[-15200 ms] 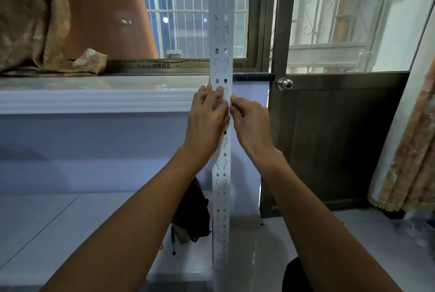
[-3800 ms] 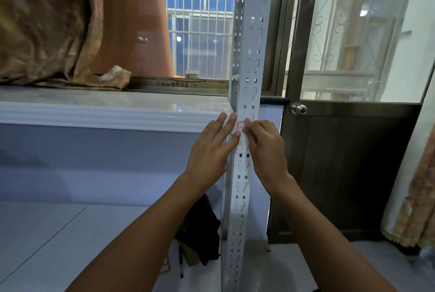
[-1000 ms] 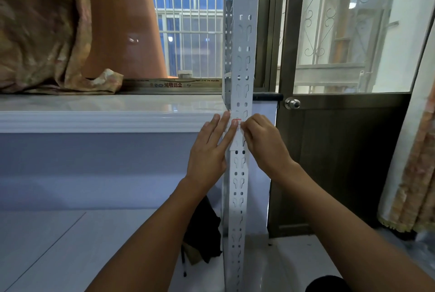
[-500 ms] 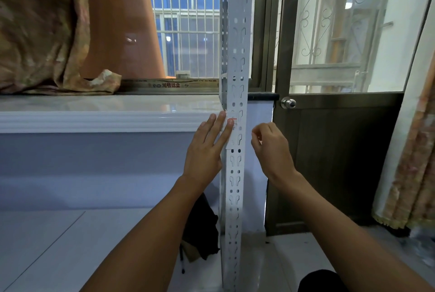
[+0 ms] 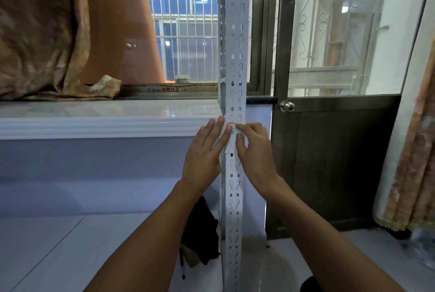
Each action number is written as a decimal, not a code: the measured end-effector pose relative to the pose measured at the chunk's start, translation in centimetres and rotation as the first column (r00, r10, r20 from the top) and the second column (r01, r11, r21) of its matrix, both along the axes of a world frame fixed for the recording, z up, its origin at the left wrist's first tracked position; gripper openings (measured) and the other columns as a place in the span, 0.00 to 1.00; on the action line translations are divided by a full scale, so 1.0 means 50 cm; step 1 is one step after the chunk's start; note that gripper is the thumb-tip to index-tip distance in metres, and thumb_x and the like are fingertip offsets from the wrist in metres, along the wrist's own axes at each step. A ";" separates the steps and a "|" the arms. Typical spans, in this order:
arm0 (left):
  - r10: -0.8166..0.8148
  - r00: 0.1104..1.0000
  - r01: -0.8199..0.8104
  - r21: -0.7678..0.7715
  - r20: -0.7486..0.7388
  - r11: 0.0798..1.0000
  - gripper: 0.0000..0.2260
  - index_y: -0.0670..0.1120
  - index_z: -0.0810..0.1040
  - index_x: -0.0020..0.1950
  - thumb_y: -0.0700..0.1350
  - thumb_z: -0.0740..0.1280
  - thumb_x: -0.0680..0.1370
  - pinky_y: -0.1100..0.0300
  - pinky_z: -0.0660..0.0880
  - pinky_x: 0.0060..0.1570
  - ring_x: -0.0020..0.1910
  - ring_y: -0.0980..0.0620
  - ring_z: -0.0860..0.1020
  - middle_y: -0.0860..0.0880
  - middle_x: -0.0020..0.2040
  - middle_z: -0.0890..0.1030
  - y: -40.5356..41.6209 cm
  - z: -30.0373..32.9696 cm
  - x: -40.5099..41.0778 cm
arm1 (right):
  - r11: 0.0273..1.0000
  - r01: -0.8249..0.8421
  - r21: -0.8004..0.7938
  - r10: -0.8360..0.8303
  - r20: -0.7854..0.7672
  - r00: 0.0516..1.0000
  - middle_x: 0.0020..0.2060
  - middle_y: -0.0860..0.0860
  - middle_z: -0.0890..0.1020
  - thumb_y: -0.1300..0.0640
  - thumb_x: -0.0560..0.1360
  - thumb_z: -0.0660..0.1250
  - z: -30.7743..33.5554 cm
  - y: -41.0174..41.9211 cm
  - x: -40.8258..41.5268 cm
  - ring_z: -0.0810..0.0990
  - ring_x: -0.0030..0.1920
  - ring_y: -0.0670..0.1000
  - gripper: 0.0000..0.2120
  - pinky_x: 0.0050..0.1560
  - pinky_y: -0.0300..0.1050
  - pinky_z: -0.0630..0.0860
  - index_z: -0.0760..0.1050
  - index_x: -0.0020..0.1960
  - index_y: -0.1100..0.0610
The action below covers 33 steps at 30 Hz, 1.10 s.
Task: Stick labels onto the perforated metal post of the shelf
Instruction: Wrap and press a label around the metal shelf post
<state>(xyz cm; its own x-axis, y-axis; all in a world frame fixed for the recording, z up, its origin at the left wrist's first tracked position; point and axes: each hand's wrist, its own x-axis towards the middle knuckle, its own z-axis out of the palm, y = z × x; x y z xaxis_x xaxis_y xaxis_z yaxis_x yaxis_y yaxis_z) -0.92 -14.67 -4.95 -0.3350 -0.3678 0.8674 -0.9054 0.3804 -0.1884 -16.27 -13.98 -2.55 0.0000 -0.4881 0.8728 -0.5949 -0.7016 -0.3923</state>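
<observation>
1. The perforated metal post (image 5: 233, 56) is seen standing upright at centre frame, hemmed in by a white ledge (image 5: 106, 124) on its left and a dark door (image 5: 334, 162) on its right; open floor (image 5: 47, 251) is left at lower left.
2. A white label (image 5: 231, 137) with a red top edge is found on the post's front face, level with the ledge's edge.
3. The label's left edge is pressed by the straight fingers of the left hand (image 5: 204, 157), laid flat.
4. The label's right side is touched by the curled fingertips of the right hand (image 5: 255, 150); whether it is pinched cannot be told.
5. The post is pale grey, with paired keyhole slots down its length.
</observation>
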 end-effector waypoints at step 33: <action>0.001 1.000 -0.001 -0.009 -0.004 1.000 0.34 0.43 0.63 0.79 0.32 0.54 0.72 0.47 0.58 0.78 0.81 0.42 0.56 0.43 0.81 0.60 -0.022 -0.015 0.004 | 0.978 -0.155 0.142 0.096 0.356 0.930 0.47 0.47 0.79 0.55 0.80 0.68 0.014 -0.018 0.028 0.78 0.45 0.42 0.04 0.46 0.32 0.75 0.78 0.54 0.52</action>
<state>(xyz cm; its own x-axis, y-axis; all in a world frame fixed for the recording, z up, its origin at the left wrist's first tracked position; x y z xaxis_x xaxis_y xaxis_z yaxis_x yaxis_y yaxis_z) -0.72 -15.76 -5.72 -0.3313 -0.3606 0.8719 -0.9065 0.3779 -0.1881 -14.85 -14.86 -1.83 -0.2156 -0.6403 0.7373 -0.3131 -0.6698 -0.6733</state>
